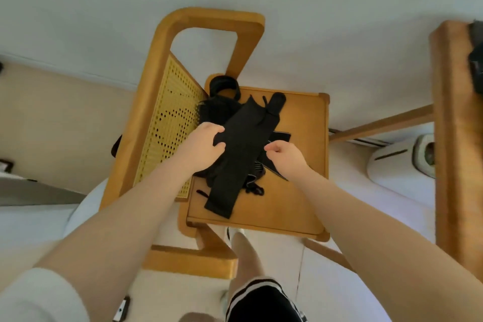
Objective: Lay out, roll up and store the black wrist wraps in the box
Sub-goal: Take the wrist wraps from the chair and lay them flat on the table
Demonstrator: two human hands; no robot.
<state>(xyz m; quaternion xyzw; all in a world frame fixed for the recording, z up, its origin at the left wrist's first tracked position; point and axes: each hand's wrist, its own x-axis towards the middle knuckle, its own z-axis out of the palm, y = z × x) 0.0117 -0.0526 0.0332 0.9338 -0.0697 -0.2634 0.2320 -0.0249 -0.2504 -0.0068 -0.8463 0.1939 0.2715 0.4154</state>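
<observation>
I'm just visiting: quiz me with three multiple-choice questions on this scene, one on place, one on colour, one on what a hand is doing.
1. Where does the long wrap lie?
A on the floor
B on the wooden chair seat
C in a drawer

2. What colour is the wrap?
A black
B red
C white

3. What is the left hand doing?
A hanging idle
B pointing at the wall
C gripping the wrap's edge

Answers:
1 B, it stretches across the seat.
2 A, the fabric is black all along.
3 C, its fingers curl round the wrap's side.
</observation>
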